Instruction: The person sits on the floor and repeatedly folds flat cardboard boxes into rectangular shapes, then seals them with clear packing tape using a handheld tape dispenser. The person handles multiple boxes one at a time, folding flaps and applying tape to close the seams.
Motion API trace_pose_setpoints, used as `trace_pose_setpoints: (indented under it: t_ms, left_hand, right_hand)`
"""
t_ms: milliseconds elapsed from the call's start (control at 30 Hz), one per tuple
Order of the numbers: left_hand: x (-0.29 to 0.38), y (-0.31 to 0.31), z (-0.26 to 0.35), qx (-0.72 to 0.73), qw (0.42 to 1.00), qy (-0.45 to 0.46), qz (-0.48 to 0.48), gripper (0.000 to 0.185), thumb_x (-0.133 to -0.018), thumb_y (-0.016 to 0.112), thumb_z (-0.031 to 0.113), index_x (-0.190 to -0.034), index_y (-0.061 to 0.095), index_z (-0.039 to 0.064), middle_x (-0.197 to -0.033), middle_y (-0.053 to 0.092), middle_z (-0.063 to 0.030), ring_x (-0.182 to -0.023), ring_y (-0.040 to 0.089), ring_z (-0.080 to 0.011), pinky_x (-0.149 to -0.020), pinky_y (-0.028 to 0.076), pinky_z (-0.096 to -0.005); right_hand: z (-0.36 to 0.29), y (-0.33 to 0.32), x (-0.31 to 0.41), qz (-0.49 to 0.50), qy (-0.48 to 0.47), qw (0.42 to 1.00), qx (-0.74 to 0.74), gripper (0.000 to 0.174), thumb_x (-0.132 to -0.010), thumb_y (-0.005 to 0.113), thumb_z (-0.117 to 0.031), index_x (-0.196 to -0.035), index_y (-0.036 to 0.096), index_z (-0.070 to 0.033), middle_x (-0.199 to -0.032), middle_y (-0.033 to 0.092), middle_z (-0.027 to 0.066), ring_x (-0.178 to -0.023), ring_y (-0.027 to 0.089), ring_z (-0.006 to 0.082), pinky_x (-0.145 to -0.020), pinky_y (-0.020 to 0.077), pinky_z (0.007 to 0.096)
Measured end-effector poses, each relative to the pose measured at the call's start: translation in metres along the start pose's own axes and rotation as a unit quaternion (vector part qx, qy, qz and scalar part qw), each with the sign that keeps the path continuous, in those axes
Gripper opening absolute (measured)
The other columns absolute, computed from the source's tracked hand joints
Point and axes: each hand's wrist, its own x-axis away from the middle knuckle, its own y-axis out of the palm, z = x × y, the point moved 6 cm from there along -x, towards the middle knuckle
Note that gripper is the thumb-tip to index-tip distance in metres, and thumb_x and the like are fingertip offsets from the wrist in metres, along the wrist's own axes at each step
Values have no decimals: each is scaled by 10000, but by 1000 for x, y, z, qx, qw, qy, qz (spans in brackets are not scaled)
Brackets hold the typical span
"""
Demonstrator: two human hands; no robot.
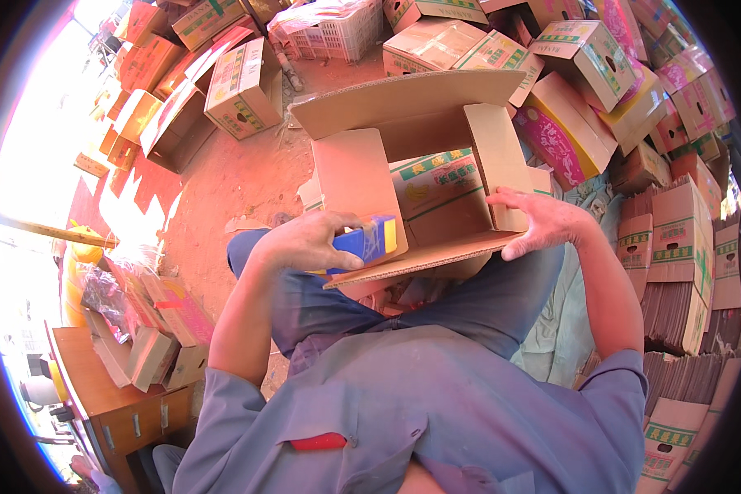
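Note:
An open cardboard box (435, 216) sits before me at my knees, flaps spread, with green and red print showing inside. In my left hand (302, 241) is a blue-and-yellow block-shaped object (370, 239), held against the box's left flap (355, 179). Its exact kind is hard to tell, and the palm covers part of it. At the opposite corner, my right hand (546, 219) grips the box, fingers over the right flap (500, 160) and thumb by the near long flap (432, 256).
Banana cartons (244, 86) are heaped at the far left, with more cartons (583, 62) piled at the right. Flattened cardboard (679, 247) is stacked beside me. A white plastic crate (336, 37) stands beyond the box. At left, a wooden desk (80, 352) bears cardboard pieces.

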Motion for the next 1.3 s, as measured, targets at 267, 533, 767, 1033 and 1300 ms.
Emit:
trace_pose_setpoints:
  t_ms: [267,533,767,1033,1300]
  left_hand:
    - [-5,2,-1,57,997,-28,-40,639,-851,785,393,-1372,619,62,-1224,698,-145,-1146,656,-271,-998,505,-379]
    - [17,-47,-47,296,937,-23,183,509,-887,774,248,-1285,648,-45,-1089,708,-85,-1001,659,-156,-942,513,-301]
    - [35,-110,-53,298,901,28,314,509,-860,783,236,-1255,642,-53,-1083,700,-76,-949,667,-128,-864,545,-300]
    - [-34,-24,-10,49,987,1,153,424,-881,752,242,-1248,697,37,-1048,742,-148,-927,709,-220,-851,553,-362]
    - [32,-136,-2,151,814,114,550,439,-963,725,228,-1294,649,-50,-1028,727,-82,-908,669,-120,-817,549,-278]
  right_hand:
    - [25,6,-43,-58,-9,998,3,718,-670,783,-320,-1337,630,-103,-1290,672,110,-1140,636,297,-1005,498,376]
    - [-11,-30,-115,-211,4,977,17,420,-724,792,-280,-1111,790,-116,-925,769,72,-869,687,194,-797,521,350]
    - [-34,25,-78,-273,-49,960,-32,520,-704,872,-432,-1085,795,-88,-1294,702,92,-1165,659,274,-973,505,376]
    - [-19,-2,-115,-146,18,989,-23,577,-630,879,-476,-998,791,-40,-951,754,118,-901,705,252,-809,546,366]
    - [47,29,-146,340,-76,936,53,561,-693,844,-584,-815,695,-57,-941,665,105,-1020,613,318,-906,501,443]
